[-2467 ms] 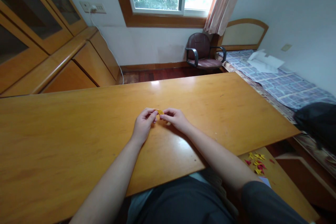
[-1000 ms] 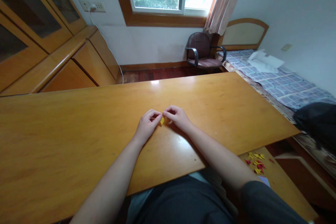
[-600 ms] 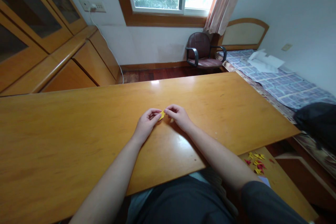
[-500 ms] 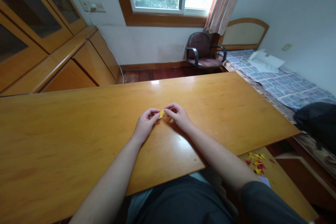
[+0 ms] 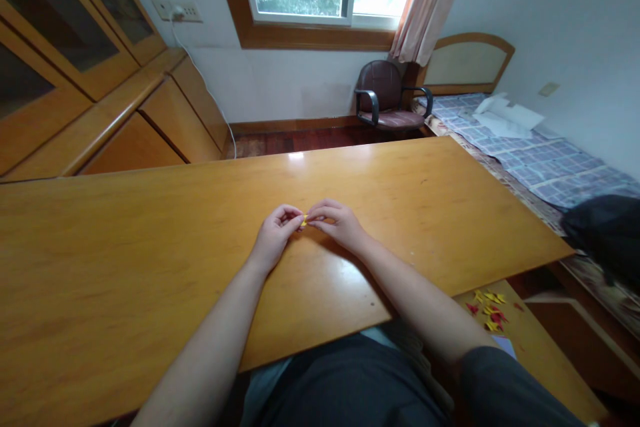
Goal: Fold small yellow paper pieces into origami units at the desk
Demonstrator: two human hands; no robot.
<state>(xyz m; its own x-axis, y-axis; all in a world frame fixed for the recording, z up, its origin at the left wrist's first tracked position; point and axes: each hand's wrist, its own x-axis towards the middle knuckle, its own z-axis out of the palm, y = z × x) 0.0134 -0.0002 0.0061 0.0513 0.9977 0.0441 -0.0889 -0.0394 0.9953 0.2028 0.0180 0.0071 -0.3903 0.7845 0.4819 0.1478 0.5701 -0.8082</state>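
Observation:
My left hand (image 5: pixel 275 235) and my right hand (image 5: pixel 336 223) meet over the middle of a long wooden table (image 5: pixel 150 240). Between their fingertips is a small folded piece of yellow paper (image 5: pixel 303 219), pinched from both sides. Only a sliver of the paper shows; most of it is hidden by my fingers. Both hands rest low on the tabletop with fingers curled in.
A lower wooden surface (image 5: pixel 530 340) at the right bears several small yellow and red folded paper pieces (image 5: pixel 487 311). Beyond it lies a bed (image 5: pixel 545 160) with a dark bag (image 5: pixel 605 230). A chair (image 5: pixel 387 97) stands under the window; wooden cabinets (image 5: pixel 75 80) line the left.
The yellow paper was turned and pressed between my fingers; less of it shows now than a second ago. My hands stayed at the same spot on the table.

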